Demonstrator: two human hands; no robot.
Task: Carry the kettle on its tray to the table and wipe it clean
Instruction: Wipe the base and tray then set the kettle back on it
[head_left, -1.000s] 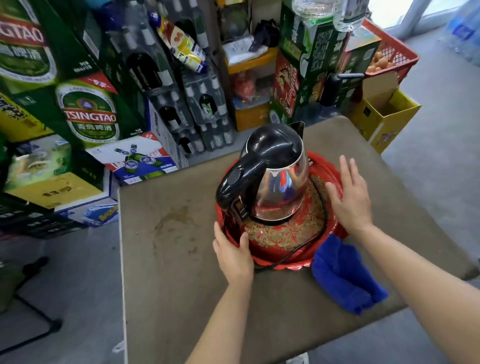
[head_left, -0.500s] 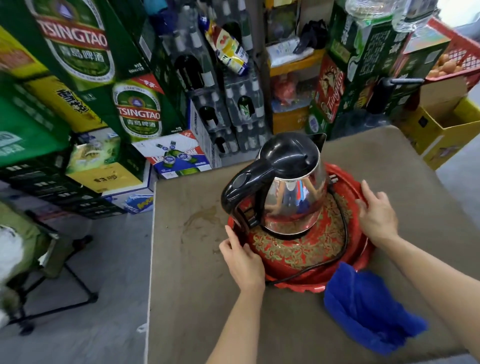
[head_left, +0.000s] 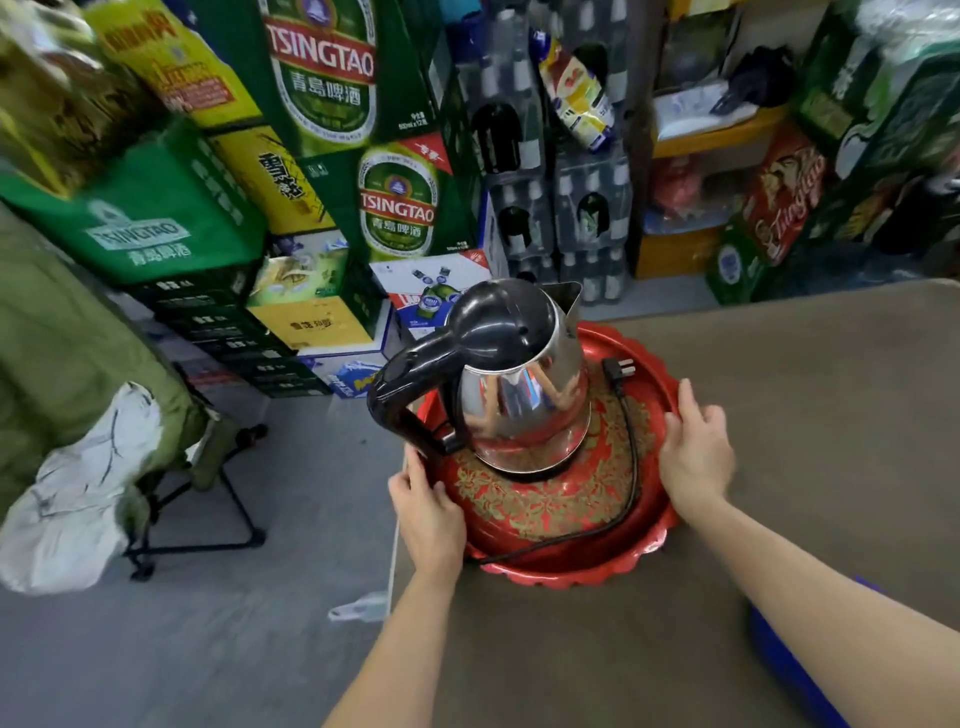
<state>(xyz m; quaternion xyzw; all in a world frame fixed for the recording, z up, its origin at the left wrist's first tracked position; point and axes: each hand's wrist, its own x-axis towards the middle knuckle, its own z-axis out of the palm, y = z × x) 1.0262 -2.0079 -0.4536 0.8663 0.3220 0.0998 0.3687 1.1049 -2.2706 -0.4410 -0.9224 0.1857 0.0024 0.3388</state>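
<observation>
Head view looks down at a brown counter (head_left: 779, 415) with a round red tray (head_left: 571, 566) on it. That tray sits near the left edge of the counter, and part of its rim hangs a little over that edge. It has gold leaf shapes painted on the inside.

A shiny silver kettle (head_left: 524, 410) stands upright on the tray. It has a black lid and a black handle that points to the left. Its spout points away from the person. A black cord (head_left: 631, 467) curls around the kettle inside the tray, and the plug (head_left: 618, 370) lies on the far right part of the tray.

Both hands hold the tray, one on each side, well apart. Left hand (head_left: 428, 506) grips the near left rim, with the thumb on top of the rim, just below the kettle handle. Right hand (head_left: 696, 452) is closed on the right rim, with the fingers curled over its edge. Neither hand touches the kettle.

A blue cloth (head_left: 779, 660) lies on the counter near the right arm, and the arm hides most of it.

Behind the counter are stacked green beer boxes (head_left: 322, 78) and packs of bottles (head_left: 561, 208). A black folding stand (head_left: 208, 519) with green cloth over it is on the grey floor to the left.
</observation>
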